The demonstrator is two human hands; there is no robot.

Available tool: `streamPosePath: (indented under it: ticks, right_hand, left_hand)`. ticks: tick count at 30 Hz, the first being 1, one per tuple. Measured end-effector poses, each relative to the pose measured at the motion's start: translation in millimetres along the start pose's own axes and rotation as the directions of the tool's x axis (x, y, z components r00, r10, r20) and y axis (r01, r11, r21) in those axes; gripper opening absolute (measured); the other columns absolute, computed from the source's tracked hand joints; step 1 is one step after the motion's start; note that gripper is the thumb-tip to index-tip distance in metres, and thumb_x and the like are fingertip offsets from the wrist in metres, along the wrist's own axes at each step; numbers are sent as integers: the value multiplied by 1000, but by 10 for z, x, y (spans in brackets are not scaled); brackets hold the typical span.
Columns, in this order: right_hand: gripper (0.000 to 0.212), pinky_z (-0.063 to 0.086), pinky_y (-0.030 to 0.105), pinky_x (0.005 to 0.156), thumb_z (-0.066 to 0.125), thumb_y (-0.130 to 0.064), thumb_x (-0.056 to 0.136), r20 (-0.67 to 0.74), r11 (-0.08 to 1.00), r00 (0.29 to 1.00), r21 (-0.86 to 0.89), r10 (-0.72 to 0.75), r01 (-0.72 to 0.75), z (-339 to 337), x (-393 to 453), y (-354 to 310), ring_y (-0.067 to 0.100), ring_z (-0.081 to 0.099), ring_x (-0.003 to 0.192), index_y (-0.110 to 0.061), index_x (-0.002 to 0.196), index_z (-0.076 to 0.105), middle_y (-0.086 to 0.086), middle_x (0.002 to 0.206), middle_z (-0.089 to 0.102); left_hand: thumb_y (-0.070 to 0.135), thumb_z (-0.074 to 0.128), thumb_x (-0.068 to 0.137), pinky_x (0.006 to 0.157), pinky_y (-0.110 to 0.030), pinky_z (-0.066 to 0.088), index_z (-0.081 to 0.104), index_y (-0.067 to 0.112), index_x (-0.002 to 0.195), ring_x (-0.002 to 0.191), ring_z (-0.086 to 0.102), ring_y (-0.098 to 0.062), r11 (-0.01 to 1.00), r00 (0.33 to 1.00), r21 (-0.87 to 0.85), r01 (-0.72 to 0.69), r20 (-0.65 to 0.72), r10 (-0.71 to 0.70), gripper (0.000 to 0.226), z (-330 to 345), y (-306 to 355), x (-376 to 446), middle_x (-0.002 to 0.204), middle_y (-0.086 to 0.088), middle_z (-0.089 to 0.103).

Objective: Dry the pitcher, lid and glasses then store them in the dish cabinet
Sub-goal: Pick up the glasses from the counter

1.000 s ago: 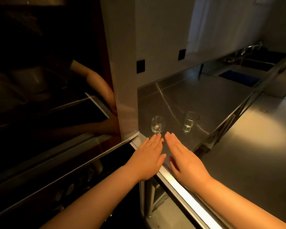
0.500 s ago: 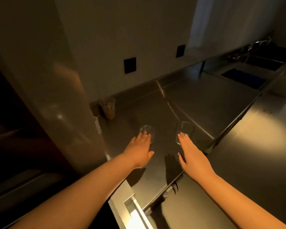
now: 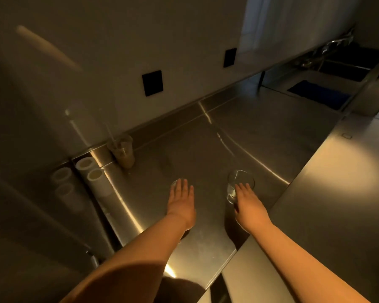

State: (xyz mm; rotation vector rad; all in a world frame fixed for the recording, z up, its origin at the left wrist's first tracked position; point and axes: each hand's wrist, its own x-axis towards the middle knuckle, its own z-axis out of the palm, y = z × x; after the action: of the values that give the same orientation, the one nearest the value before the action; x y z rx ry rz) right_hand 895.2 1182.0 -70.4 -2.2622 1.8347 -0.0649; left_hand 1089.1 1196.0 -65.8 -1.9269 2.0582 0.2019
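A dim kitchen with a long steel tabletop (image 3: pixel 260 136) fills the frame, a sink (image 3: pixel 346 68) far off at the upper right. Half a second ago our fingertips were just short of the two glasses; a second ago we were still at the dark cabinet on the left, which has since slid out of view. Now our left hand (image 3: pixel 182 202), fingers straight and together, covers nearly all of the left glass (image 3: pixel 175 184) near the lower middle of the frame, only its rim showing. Our right hand (image 3: pixel 247 200), also spread flat, reaches the near side of the right glass (image 3: pixel 239 184); we cannot tell whether it touches. Neither hand grips yet. We judge we are fetching both glasses, perhaps for the cabinet. A cup with a straw (image 3: pixel 123 153) and paper rolls (image 3: pixel 92 173) stand left of centre.
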Motion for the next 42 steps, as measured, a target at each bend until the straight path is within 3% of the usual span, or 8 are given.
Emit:
streamPosePath:
  ticks: [3, 6, 11, 16, 21, 30, 37, 42]
  right_hand:
    - [76, 3, 35, 117, 52, -9, 87, 19, 998, 1000, -55, -8, 9, 92, 133, 22, 27, 4, 145, -7, 149, 9, 12, 157, 13]
    - [72, 4, 38, 117, 55, -10, 85, -22, 995, 1000, -96, -5, 3, 133, 227, 38, 28, 13, 143, -8, 147, 18, 12, 152, 26]
    - [41, 16, 42, 115, 55, -14, 86, -104, 989, 994, -149, -13, -3, 151, 348, 45, 27, 45, 121, -12, 125, 47, 9, 124, 56]
    - [25, 29, 37, 107, 51, -8, 86, -127, 987, 992, -158, 11, -31, 124, 410, 40, 26, 54, 102, -14, 110, 55, 6, 105, 64]
    - [26, 39, 28, 68, 49, -8, 86, -133, 996, 991, -86, 11, -23, 63, 338, 68, 25, 55, 93, -19, 109, 56, 5, 96, 63]
    - [13, 32, 28, 53, 59, -3, 81, -223, 998, 974, -57, -50, 38, -122, 41, 218, 29, 55, 77, -14, 89, 60, 7, 77, 60]
    - [21, 42, 30, 55, 63, -1, 80, -301, 987, 940, -80, -160, 142, -447, -117, 99, 27, 57, 81, -15, 95, 63, 3, 84, 65]
    - [20, 46, 32, 59, 64, -2, 80, -318, 963, 909, -58, -268, 263, -549, -190, -130, 27, 58, 83, -13, 97, 64, 6, 86, 66]
  left_hand:
    - [25, 43, 94, 115, -47, -9, -17, 5, 146, 140, -22, -36, 995, 994, -70, 70, 83, -64, 82, 139, 103, 105, 154, -18, -22]
    - [31, 43, 95, 113, -47, -10, -15, 5, 147, 140, -23, -35, 983, 995, -154, 100, 21, -98, 82, 184, 185, 222, 154, -17, -22]
    - [28, 43, 94, 114, -48, -6, -7, 16, 150, 139, -24, -37, 950, 982, -270, 158, -58, -179, 76, 258, 101, 336, 154, -18, -22]
    - [21, 38, 97, 117, -42, 5, 2, 24, 151, 141, -21, -34, 926, 983, -365, 94, -111, -143, 65, 332, 70, 378, 155, -13, -20]
    - [19, 31, 101, 116, -42, 2, 10, 25, 150, 142, -19, -33, 941, 990, -333, -54, -139, 8, 54, 299, 197, 374, 156, -14, -18]
    - [15, 35, 100, 116, -40, 2, 10, 25, 150, 140, -25, -27, 891, 933, -279, -358, -144, 330, 57, 319, 411, 315, 156, -10, -19]
    - [3, 50, 91, 116, -45, 2, 0, 31, 150, 136, -31, -33, 925, 955, -236, -297, -64, 290, 82, 281, 408, 235, 152, -16, -28]
    - [9, 56, 88, 116, -46, 6, -9, 21, 149, 138, -25, -39, 968, 981, -161, -191, 8, 195, 90, 229, 418, 133, 150, -20, -29]
